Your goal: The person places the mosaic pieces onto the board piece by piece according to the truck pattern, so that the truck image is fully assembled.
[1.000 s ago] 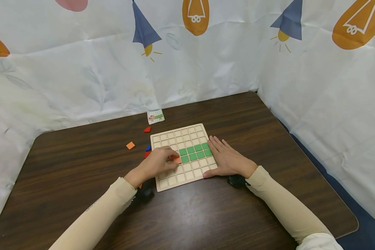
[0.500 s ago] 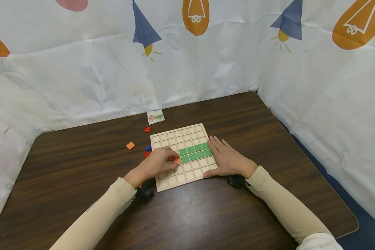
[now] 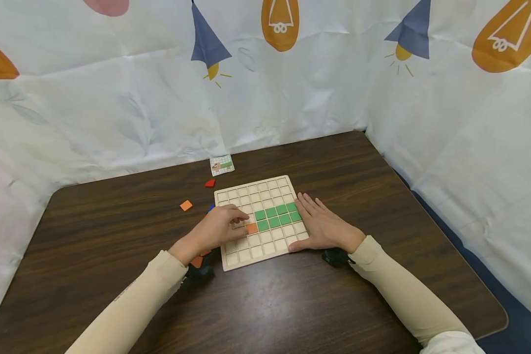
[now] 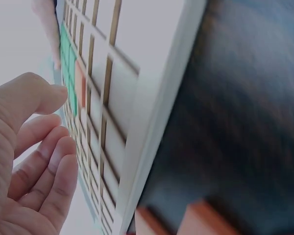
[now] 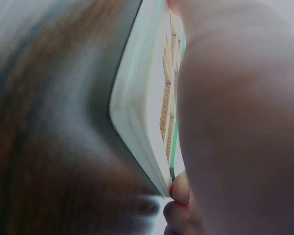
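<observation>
A light wooden grid board (image 3: 261,249) lies on the table, with two rows of green tiles (image 3: 274,222) in its cells. Left of the lower green row, an orange square tile (image 3: 251,228) sits in a cell. My left hand (image 3: 217,226) hovers over the board's left side, thumb and loosely bent fingers apart, with nothing between them; the left wrist view shows the same hand (image 4: 34,156) beside the grid. Along the board's right edge rests my right hand (image 3: 325,226), fingers straight and thumb at the near corner.
Left of the board lie an orange tile (image 3: 186,205), a red piece (image 3: 210,183) and a blue piece (image 3: 211,208) partly hidden by the hand. More orange tiles (image 3: 196,262) lie by the left wrist. A small printed pattern card (image 3: 221,165) stands near the back curtain (image 3: 292,98).
My left hand has let go of the orange tile, which stays in its cell, and has drawn back slightly left. The right hand has stayed at the board's edge.
</observation>
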`<state>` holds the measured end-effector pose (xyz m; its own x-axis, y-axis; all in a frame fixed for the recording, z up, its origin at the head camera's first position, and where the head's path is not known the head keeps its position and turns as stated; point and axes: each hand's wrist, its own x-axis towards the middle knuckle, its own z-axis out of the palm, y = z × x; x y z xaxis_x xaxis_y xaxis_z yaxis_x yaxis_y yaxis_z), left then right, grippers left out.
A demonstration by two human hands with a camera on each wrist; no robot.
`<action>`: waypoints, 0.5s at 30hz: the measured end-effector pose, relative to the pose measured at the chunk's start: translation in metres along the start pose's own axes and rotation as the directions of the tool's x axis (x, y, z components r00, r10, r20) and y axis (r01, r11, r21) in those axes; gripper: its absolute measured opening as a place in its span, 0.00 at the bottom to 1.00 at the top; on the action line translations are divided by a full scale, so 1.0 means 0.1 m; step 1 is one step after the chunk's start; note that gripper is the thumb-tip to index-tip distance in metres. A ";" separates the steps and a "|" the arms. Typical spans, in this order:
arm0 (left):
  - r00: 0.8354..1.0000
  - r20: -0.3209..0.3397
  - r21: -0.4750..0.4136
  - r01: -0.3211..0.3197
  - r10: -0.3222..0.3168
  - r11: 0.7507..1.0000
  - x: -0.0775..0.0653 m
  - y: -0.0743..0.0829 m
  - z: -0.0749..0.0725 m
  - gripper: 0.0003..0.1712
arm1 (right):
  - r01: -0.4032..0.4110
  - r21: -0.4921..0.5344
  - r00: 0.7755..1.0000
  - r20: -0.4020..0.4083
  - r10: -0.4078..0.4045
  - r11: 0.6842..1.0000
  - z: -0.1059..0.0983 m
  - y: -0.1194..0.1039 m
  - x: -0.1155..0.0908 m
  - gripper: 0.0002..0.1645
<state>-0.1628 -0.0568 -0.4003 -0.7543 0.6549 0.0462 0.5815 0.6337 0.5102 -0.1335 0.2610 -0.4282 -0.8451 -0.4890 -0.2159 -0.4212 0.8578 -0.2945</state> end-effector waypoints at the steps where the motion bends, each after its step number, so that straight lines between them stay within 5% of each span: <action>1: 1.000 -0.004 0.005 0.012 -0.012 1.000 -0.02 -0.01 -0.03 0.16 | 0.000 -0.001 1.000 0.000 0.000 1.000 0.00 0.00 0.00 0.78; 15: 0.995 -0.044 0.060 0.094 -0.091 0.994 -0.34 -0.25 -0.27 0.16 | -0.002 0.007 1.000 -0.005 0.002 1.000 -0.03 -0.03 -0.02 0.79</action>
<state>-0.1597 -0.1062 -0.3910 -0.8170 0.5754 0.0374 0.5252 0.7159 0.4601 -0.1315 0.2601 -0.4246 -0.8476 -0.4865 -0.2119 -0.4172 0.8577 -0.3003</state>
